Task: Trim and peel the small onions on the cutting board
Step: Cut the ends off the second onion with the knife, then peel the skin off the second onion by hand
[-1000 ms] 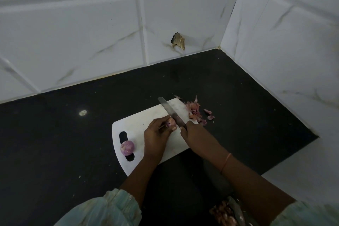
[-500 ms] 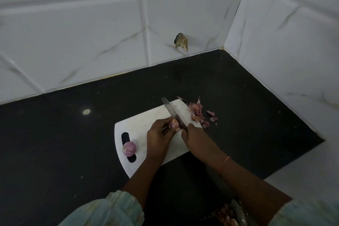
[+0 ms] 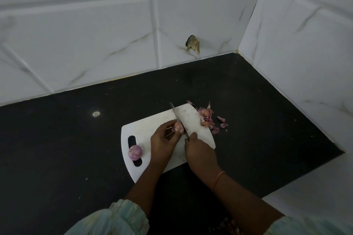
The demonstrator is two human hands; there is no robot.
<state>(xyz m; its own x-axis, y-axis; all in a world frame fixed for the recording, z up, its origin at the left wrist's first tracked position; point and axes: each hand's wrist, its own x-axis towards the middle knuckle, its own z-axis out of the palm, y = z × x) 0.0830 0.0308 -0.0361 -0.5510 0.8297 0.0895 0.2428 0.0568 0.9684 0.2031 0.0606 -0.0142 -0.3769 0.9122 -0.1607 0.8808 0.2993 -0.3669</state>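
Black bench (image 3: pixel 57 158). White cutting board (image 3: pixel 152 126): peeled onion (image 3: pixel 135 152) by handle slot. Left hand (image 3: pixel 164 141) pinches small onion (image 3: pixel 178 126) mid-board. Right hand (image 3: pixel 198 149) grips knife (image 3: pixel 178 116), blade against that onion. Onion skins (image 3: pixel 207 118) heaped at far right edge.

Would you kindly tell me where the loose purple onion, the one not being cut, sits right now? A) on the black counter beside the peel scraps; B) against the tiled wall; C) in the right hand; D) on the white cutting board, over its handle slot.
D: the round purple onion rests on the white plastic cutting board, partly covering its dark handle slot, left of both hands.
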